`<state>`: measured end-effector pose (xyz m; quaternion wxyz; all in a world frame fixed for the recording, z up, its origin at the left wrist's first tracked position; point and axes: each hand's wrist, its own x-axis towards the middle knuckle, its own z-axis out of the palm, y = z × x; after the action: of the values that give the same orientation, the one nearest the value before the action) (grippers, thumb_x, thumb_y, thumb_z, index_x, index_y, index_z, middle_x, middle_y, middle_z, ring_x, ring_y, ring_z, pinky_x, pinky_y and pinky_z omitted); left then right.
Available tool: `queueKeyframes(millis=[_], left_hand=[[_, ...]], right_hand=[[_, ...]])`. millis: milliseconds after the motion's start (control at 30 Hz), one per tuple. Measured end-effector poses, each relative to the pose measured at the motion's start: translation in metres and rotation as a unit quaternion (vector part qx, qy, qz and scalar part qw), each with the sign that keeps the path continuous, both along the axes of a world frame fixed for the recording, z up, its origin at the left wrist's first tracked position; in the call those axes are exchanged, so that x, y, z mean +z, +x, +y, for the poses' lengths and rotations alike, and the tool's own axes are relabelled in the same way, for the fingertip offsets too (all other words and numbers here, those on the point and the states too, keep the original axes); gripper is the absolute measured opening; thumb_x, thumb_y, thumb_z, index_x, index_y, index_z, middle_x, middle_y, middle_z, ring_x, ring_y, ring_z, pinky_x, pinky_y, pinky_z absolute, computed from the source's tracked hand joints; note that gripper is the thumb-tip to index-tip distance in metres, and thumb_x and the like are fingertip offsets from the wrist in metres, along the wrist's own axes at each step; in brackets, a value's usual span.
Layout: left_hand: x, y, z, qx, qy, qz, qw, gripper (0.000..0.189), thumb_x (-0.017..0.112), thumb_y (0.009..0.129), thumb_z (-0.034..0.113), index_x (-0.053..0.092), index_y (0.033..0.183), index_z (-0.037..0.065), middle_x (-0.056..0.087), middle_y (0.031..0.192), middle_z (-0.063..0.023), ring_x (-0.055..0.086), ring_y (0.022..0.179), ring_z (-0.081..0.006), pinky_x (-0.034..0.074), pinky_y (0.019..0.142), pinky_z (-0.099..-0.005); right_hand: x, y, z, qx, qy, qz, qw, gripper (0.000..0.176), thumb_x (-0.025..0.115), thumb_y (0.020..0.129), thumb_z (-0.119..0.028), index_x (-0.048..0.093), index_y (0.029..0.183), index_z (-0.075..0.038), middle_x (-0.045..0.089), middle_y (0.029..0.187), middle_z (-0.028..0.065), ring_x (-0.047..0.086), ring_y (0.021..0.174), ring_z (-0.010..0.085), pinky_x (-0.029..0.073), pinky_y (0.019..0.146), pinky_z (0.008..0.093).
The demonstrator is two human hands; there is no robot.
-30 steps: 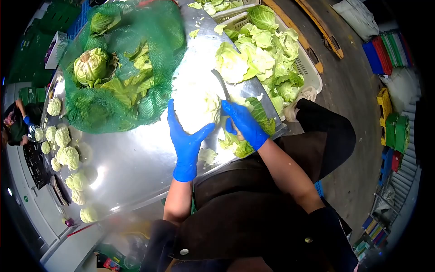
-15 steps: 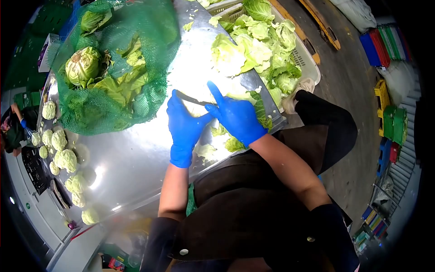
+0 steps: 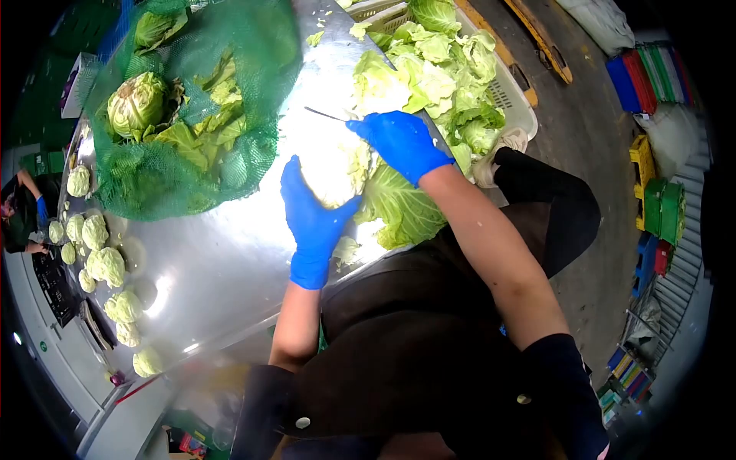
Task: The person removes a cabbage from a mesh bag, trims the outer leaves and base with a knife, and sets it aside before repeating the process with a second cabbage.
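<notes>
In the head view, my left hand [image 3: 310, 222] in a blue glove curves its fingers and thumb around the near left side of a pale cabbage [image 3: 346, 170], which is washed out by glare. My right hand [image 3: 405, 146], also blue-gloved, is closed on a small knife [image 3: 325, 114]; its blade points left beyond the cabbage and its handle is hidden in the fist. A large green cabbage leaf [image 3: 402, 205] spreads between the cabbage and my apron, below my right hand. Loose pale leaves [image 3: 381, 86] lie just past the right hand.
A green net sack [image 3: 165, 201] with an untrimmed cabbage [image 3: 136, 104] and leaves lies left on the steel table [image 3: 215, 268]. Several trimmed cabbages [image 3: 105, 265] line its far left edge. A white crate [image 3: 523, 115] heaped with leaves stands right. Another person [image 3: 32, 201] is far left.
My right hand has lifted away from the left hand, turning the knife outward. The cabbage and the large leaf now show between my hands. My left hand has shifted only slightly.
</notes>
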<state>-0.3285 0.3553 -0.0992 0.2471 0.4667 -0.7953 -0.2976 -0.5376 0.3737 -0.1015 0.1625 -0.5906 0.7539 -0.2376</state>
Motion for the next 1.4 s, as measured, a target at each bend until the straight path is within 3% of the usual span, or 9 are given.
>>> queueKeyframes(millis=[233,500,567,633,667,900,1100,1200,1400], left_hand=[[-0.001,0.046,-0.002,0.039,0.243,0.279,0.928,0.106,0.088,0.06,0.02,0.031,0.147,-0.002,0.043,0.143,-0.0169,0.044,0.131,-0.0284,0.037,0.111,-0.0402],[0.002,0.045,-0.028,-0.072,0.188,0.201,0.959,0.108,0.089,0.058,0.021,0.032,0.148,0.001,0.043,0.145,-0.0146,0.042,0.134,-0.0272,0.034,0.113,-0.0394],[-0.006,0.041,-0.034,-0.108,0.143,0.125,0.976,0.11,0.088,0.056,0.025,0.033,0.147,0.0,0.044,0.143,-0.0144,0.044,0.132,-0.0263,0.035,0.113,-0.0387],[-0.004,0.039,-0.039,-0.15,0.152,0.117,0.97,0.109,0.088,0.056,0.02,0.032,0.148,0.0,0.041,0.147,-0.0154,0.04,0.137,-0.0266,0.032,0.115,-0.0384],[0.0,0.039,-0.041,-0.166,0.145,0.098,0.97,0.109,0.087,0.056,0.018,0.032,0.148,0.0,0.04,0.148,-0.0153,0.04,0.138,-0.0266,0.032,0.115,-0.0384],[0.015,0.033,-0.049,-0.216,0.148,0.052,0.964,0.116,0.087,0.052,0.014,0.028,0.152,0.005,0.031,0.156,-0.0174,0.031,0.143,-0.034,0.028,0.118,-0.041],[0.015,0.036,-0.052,-0.233,0.134,0.048,0.962,0.114,0.087,0.055,0.012,0.028,0.153,0.005,0.033,0.156,-0.0148,0.034,0.143,-0.0302,0.028,0.118,-0.0395],[0.013,0.035,-0.053,-0.229,0.148,0.061,0.96,0.112,0.086,0.055,0.01,0.029,0.152,0.004,0.035,0.156,-0.0132,0.035,0.143,-0.0282,0.028,0.117,-0.0389],[0.015,0.038,-0.05,-0.274,0.072,-0.001,0.959,0.114,0.083,0.052,0.013,0.029,0.152,0.009,0.028,0.158,-0.0176,0.027,0.145,-0.0368,0.027,0.118,-0.0439]], right_hand=[[-0.025,-0.026,0.014,-0.183,0.008,-0.226,0.957,0.041,0.066,0.082,-0.039,0.071,0.1,-0.003,0.069,0.093,0.0232,0.067,0.089,0.0371,0.053,0.083,0.0422],[0.022,-0.023,0.037,-0.292,-0.032,0.012,0.956,0.074,0.071,0.083,-0.049,0.047,0.14,-0.008,0.07,0.088,0.0171,0.068,0.079,0.0376,0.055,0.072,0.0424],[0.029,0.0,0.042,-0.136,-0.163,-0.019,0.977,0.057,0.074,0.084,-0.039,0.06,0.127,-0.005,0.071,0.099,0.0161,0.07,0.084,0.0311,0.055,0.075,0.0372],[0.044,0.012,0.058,-0.02,0.039,-0.115,0.992,0.038,0.072,0.086,-0.036,0.07,0.11,-0.006,0.071,0.098,0.0134,0.07,0.082,0.0292,0.055,0.074,0.0364],[0.047,0.018,0.063,0.011,0.01,-0.113,0.993,0.039,0.068,0.085,-0.048,0.072,0.082,-0.009,0.068,0.078,0.0131,0.066,0.071,0.0323,0.052,0.064,0.0402],[0.067,0.009,0.076,0.137,0.104,0.017,0.985,0.021,0.064,0.088,-0.035,0.073,0.092,-0.016,0.069,0.082,0.0057,0.066,0.07,0.0267,0.051,0.06,0.037],[0.065,-0.001,0.079,0.223,-0.007,0.144,0.964,0.017,0.064,0.087,-0.023,0.072,0.102,-0.025,0.069,0.092,0.0,0.067,0.074,0.0214,0.052,0.059,0.0342],[0.053,0.001,0.076,0.188,-0.018,0.101,0.977,0.012,0.061,0.089,-0.028,0.071,0.09,-0.021,0.064,0.077,0.0052,0.064,0.065,0.0265,0.05,0.056,0.0371],[0.05,0.003,0.052,-0.075,-0.081,-0.131,0.985,0.025,0.068,0.088,-0.026,0.069,0.109,-0.014,0.068,0.086,0.0083,0.066,0.069,0.0275,0.053,0.063,0.0395]])
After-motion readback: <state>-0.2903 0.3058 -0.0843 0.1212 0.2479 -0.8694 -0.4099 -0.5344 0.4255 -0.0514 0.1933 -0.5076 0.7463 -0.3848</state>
